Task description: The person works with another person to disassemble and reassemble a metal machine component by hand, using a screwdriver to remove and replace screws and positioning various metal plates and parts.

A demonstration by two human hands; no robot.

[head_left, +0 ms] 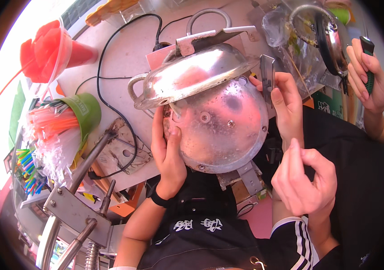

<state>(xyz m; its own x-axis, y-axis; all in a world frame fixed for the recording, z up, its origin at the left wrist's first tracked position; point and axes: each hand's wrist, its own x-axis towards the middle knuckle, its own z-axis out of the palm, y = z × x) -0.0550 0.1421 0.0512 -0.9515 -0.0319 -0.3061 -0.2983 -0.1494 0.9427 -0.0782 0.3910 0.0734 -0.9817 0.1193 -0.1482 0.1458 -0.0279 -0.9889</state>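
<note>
A round, scuffed metal shell (219, 130) with screws in its face is tilted up before me. My left hand (168, 155), with a black wristband, grips its left edge, thumb on the face. Behind it leans a shiny domed metal cover (196, 69) with a bracket (216, 39) on top and flexible metal conduit (207, 13) behind. At the shell's upper right, my right hand (288, 105) closes its fingers round a narrow metal piece (267, 76). Whether that piece is attached to the shell, I cannot tell.
At right, a co-worker's hand (306, 180) is raised before my right forearm; another holds a green-handled tool (368, 63). A black cable (104, 94) crosses the table. A green bucket (86, 114) with wrapped straws and a red cup (79, 51) stand left, above a metal lever mechanism (77, 209).
</note>
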